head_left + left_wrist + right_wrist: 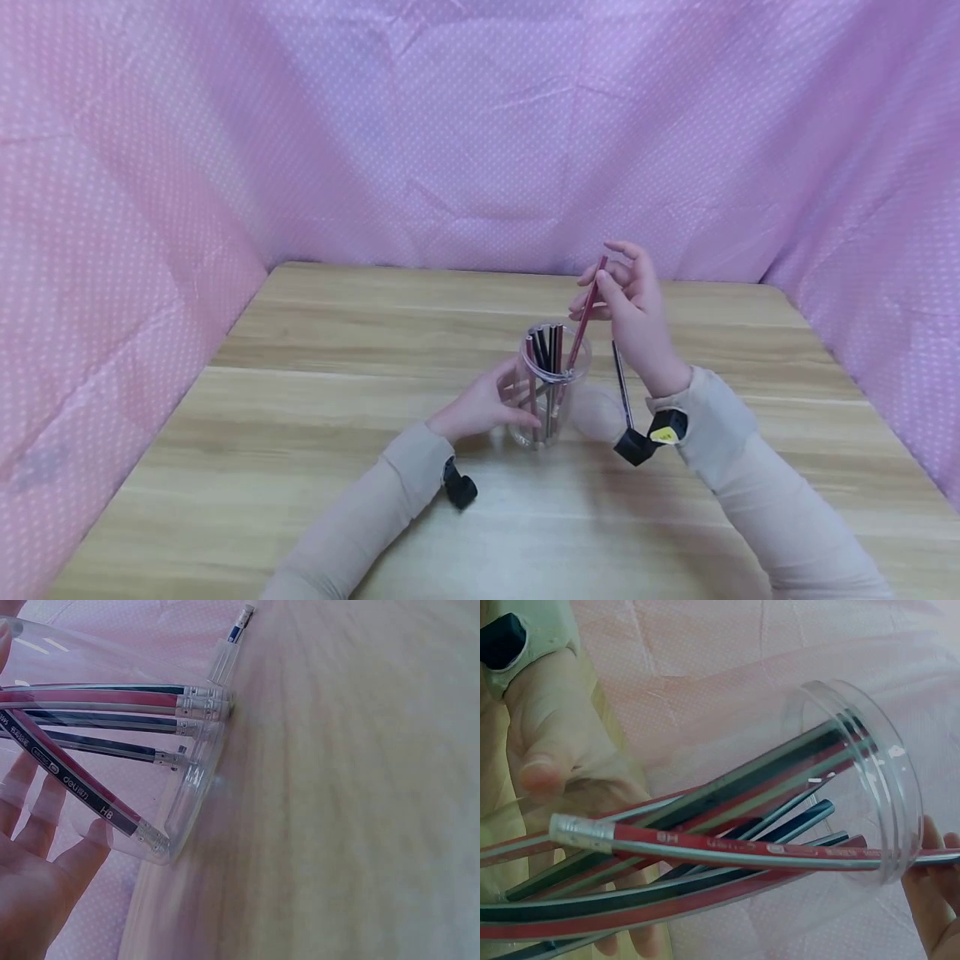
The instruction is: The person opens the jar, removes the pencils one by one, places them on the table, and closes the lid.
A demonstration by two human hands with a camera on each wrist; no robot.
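Note:
My left hand grips a clear plastic jar that stands on the table, its fingers and thumb around the lower side. Inside the jar are several red and dark striped pencils, leaning various ways with their eraser ends down. Above the rim, my right hand pinches a red pencil near its upper end. That pencil slants down through the jar's mouth, and in the right wrist view its white eraser end is inside the jar.
Right of the jar, a clear round lid lies on the wooden table. A dark pencil lies beside the lid, partly hidden by the right wrist camera. Pink dotted cloth encloses the table's back and sides.

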